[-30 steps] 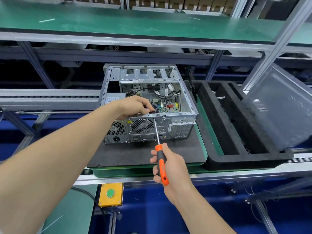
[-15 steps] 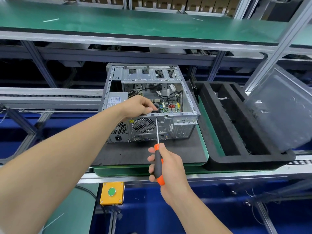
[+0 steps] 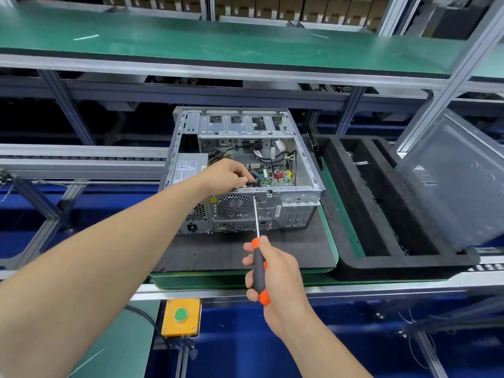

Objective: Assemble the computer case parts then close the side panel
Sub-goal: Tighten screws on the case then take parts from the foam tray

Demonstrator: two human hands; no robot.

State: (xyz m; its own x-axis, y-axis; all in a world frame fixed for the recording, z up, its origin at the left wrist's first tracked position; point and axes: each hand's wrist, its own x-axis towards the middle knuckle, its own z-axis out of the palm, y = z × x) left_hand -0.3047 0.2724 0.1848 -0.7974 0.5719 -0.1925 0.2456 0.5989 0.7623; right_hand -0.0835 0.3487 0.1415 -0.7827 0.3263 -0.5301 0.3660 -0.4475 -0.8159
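Bright even light, sharp, wide-angle edge bending.

A yellow button box point(image 3: 180, 317) sits below the metal rail point(image 3: 354, 288).

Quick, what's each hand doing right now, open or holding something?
Left hand: fingers curled on a dark part inside the computer case.
Right hand: grips the screwdriver, tip at the case's rear.

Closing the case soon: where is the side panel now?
In the head view, the side panel leans tilted at the far right, its lower edge on the black foam tray beside the open computer case.
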